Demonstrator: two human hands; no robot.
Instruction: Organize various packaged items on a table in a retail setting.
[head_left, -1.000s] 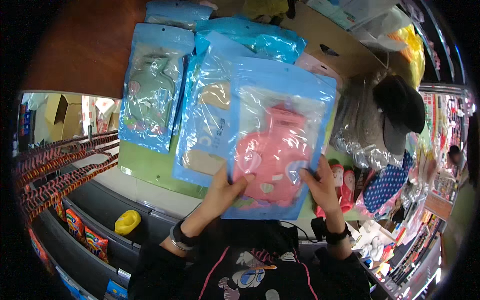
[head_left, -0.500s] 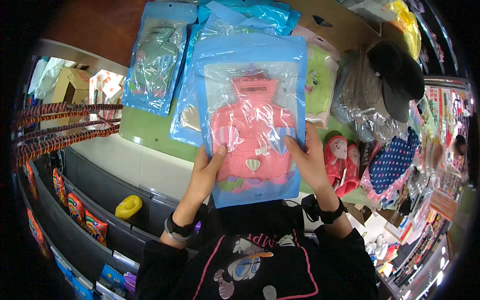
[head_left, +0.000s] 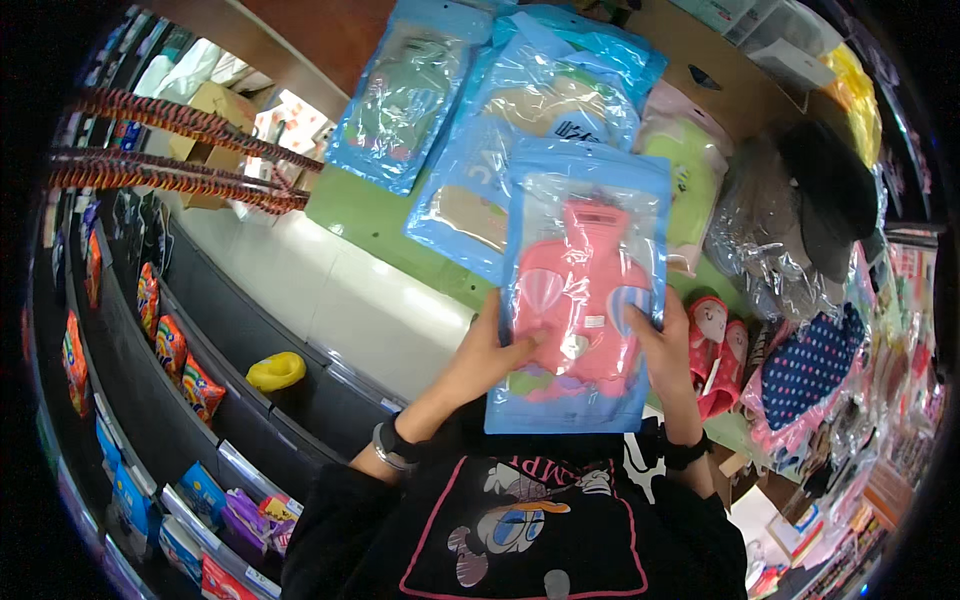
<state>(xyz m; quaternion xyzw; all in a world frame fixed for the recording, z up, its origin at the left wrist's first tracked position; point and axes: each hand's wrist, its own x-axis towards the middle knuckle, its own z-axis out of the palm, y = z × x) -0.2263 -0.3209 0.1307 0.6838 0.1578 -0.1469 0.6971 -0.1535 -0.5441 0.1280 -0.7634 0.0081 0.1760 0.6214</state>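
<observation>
Since the earlier frames, the blue-bordered clear plastic pouch holding a pink soft item (head_left: 580, 290) had swung from a tilt to nearly upright and settled lower and to the right, over the green-topped display counter (head_left: 350, 205).

Nearest, the left hand (head_left: 487, 352) clasped the pouch's lower left edge, thumb laid across the front film. The right hand (head_left: 668, 345) gripped the lower right edge in the same way, so both were closed on the pouch and neither was free. The pouch hung in the air between them, just above the person's black printed sweatshirt (head_left: 520, 530).

By its look the pouch was light and floppy: glossy film that would likely slide under dry fingers, with a soft, squashy filling unlikely to break. The stiffer blue border at the sides looked the surest place to pinch, and a hold on both edges would probably keep it from folding.

Just right of the pouch lay a pair of small red slippers (head_left: 712, 345) and a navy polka-dot bag (head_left: 815, 365). Behind the pouch rested a second blue pouch with a tan item (head_left: 520, 150), and left of that a third blue pouch with a greenish item (head_left: 405, 95). Right of those sat a pale green soft toy in clear wrap (head_left: 690, 175), and farther right a black cap (head_left: 830, 185).
</observation>
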